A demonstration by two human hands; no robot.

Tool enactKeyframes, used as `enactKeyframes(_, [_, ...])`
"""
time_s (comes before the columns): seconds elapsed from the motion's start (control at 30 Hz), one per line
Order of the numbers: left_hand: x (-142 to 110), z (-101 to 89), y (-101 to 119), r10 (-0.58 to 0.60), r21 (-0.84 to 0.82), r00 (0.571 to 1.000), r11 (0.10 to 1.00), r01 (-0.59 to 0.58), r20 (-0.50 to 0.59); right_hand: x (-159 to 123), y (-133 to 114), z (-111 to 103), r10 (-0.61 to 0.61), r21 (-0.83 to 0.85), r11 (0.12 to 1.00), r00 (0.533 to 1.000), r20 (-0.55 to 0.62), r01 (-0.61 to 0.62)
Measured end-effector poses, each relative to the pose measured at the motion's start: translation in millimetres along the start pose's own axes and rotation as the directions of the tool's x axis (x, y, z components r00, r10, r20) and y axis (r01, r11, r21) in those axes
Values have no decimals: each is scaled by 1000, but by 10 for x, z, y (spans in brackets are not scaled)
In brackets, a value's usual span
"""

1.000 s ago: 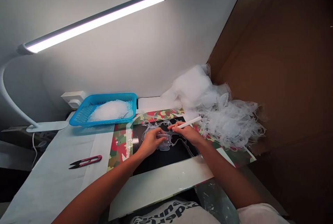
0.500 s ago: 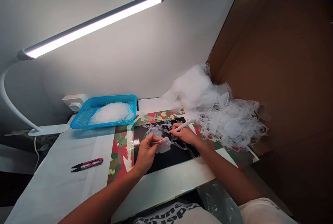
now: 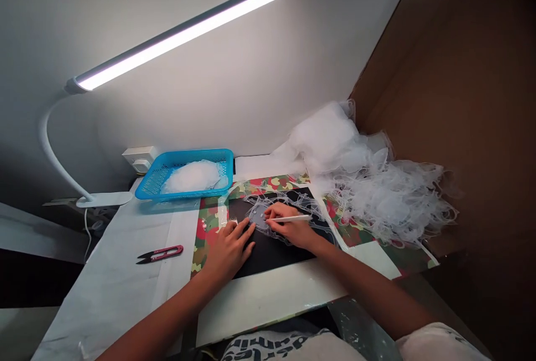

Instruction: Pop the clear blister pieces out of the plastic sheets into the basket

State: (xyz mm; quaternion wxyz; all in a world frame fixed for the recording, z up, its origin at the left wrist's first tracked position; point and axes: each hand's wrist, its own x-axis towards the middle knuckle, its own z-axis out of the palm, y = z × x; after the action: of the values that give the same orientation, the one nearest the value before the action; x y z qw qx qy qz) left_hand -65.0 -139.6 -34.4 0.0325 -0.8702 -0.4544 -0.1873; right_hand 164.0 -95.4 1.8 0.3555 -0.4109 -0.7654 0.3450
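My left hand [image 3: 234, 246] lies with its fingers spread on the black sheet [image 3: 263, 257], fingertips at the left edge of a sheer white fabric piece [image 3: 257, 217]. My right hand [image 3: 293, 228] grips a slim white pen-shaped tool [image 3: 293, 218]. The tool's tip points left, at the fabric, where small pale spots show. Whether the tip touches it I cannot tell. Loose translucent strands [image 3: 304, 200] trail over the sheet behind and beside my right hand.
A blue basket [image 3: 144, 188] holding white sheer fabric stands at the back left. Thread snips [image 3: 160, 253] with pink handles lie on the left. To the right rises a tangled heap of sheer fabric scraps [image 3: 377, 193]. A lit lamp [image 3: 184, 34] hangs above; cardboard [image 3: 452, 98] stands right.
My left hand has let go of the small sheer piece it was pinching and opened flat on the sheet. My right hand has come lower, its tool now near level. The view has shifted slightly left.
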Motion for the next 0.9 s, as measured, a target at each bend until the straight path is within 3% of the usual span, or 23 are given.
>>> enactKeyframes(0.17, [-64, 91, 47, 26, 134, 1000, 991, -28, 14, -3, 59, 302, -69, -52, 996, 998, 12, 69])
enactKeyframes(0.73, [-77, 63, 96, -34, 95, 999, 995, 31, 24, -42, 33, 403, -58, -261, 963, 996, 64, 73])
enactKeyframes(0.9, [-67, 70, 78, -26, 81, 999, 996, 22, 44, -37, 59, 474, -112, -342, 931, 991, 74, 130])
